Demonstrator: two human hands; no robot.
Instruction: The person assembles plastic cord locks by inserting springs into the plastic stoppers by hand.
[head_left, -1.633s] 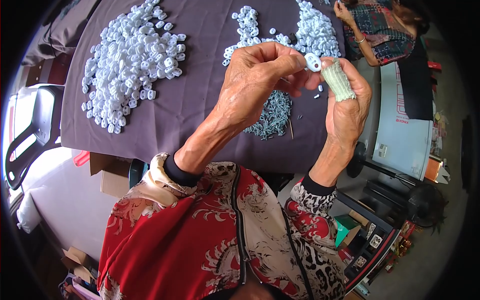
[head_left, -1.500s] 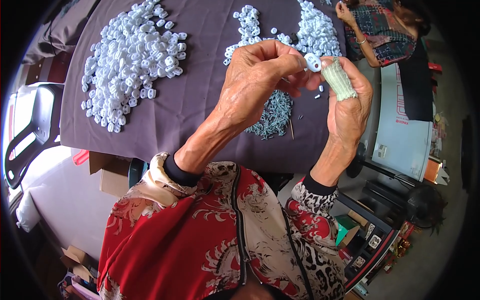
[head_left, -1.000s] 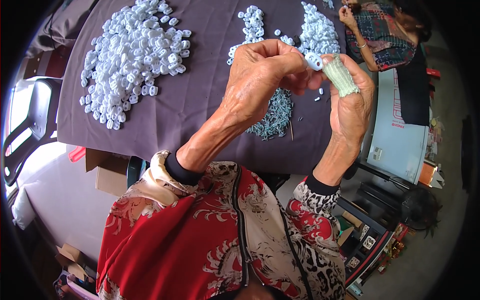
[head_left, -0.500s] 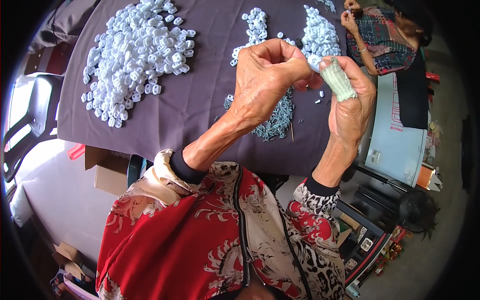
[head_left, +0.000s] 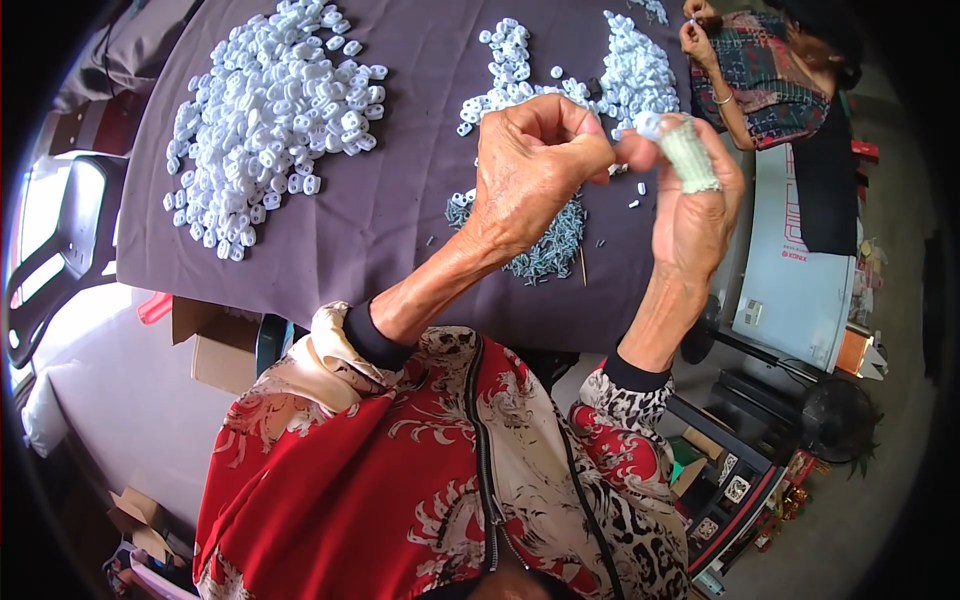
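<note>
My left hand (head_left: 535, 175) is held over the table with thumb and forefinger pinched together; whatever sits between the tips is hidden. Close by on its right, my right hand (head_left: 700, 205) grips a small white plastic piece (head_left: 648, 125) at its fingertips, somewhat blurred. A pale green knitted finger sleeve (head_left: 692, 160) covers the thumb of that hand. Beneath and beyond my hands lie a heap of small grey-blue screw-like pins (head_left: 548, 248), a loose group of white two-holed pieces (head_left: 510, 50) and a pile of small pale blue-white parts (head_left: 637, 72).
A large heap of white two-holed pieces (head_left: 275, 110) covers the left of the dark tablecloth (head_left: 410, 200). A thin stick (head_left: 584, 266) lies beside the pins. Another person (head_left: 765, 75) works at the far right. A black chair (head_left: 70, 240) stands left, an open cardboard box (head_left: 222, 350) below the table edge.
My hands have drawn slightly apart: the right one has shifted a little to the right with the white piece. My left hand has dropped slightly, still pinched.
</note>
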